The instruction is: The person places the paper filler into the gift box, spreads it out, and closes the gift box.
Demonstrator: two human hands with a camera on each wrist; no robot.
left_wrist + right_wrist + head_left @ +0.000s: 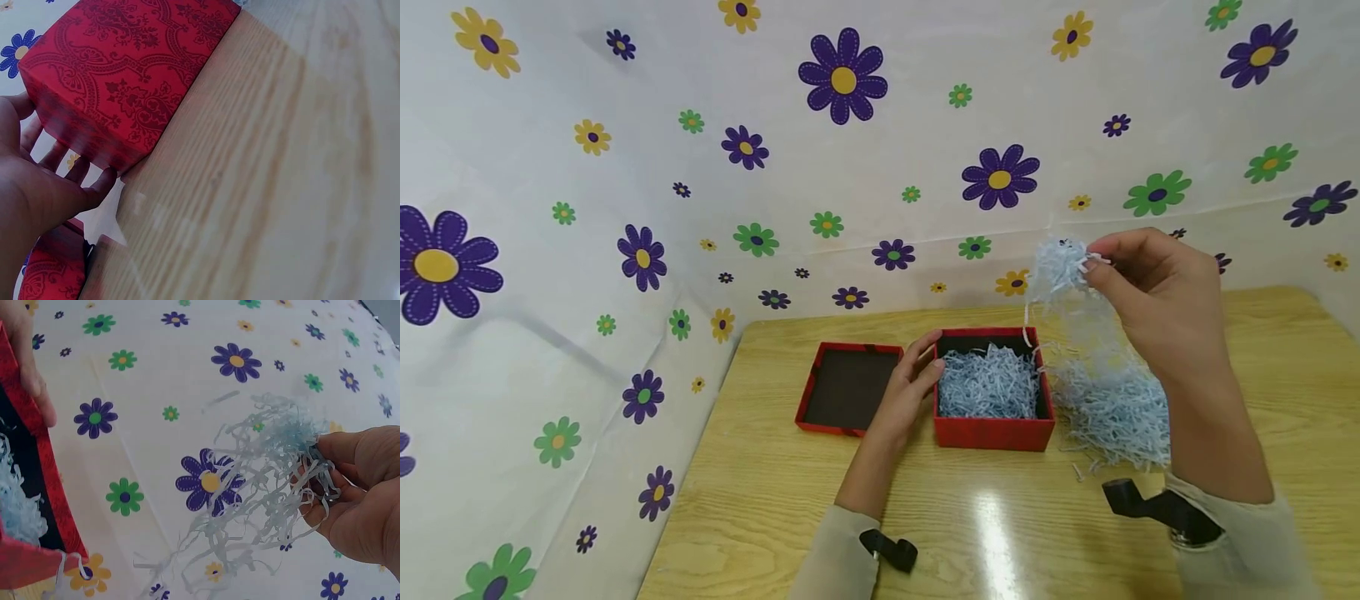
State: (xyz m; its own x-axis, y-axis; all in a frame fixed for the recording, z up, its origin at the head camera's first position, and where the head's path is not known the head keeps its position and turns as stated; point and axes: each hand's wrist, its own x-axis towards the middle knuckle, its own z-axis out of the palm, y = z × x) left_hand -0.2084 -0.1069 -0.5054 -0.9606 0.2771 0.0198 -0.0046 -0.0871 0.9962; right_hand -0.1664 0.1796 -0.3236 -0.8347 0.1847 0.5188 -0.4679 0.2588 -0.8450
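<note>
A red patterned box (992, 433) with a dark inside stands on the table, holding pale blue shredded paper (988, 383). My left hand (910, 392) rests against the left side of the box. In the left wrist view its fingers (100, 184) lie spread along the box's red wall (125, 69). My right hand (1172, 304) is raised to the right of the box, pinching a loose clump of shredded paper (1060, 271) between thumb and fingertips. Strands dangle from the clump, spreading out to the left in the right wrist view.
A red box lid (808, 387) with a dark inside lies left of the box. Right of the box is a pile of shredded paper (1120, 417) with stray strands around it. Behind the wooden table (760, 500) hangs a white sheet (880, 167) printed with flowers.
</note>
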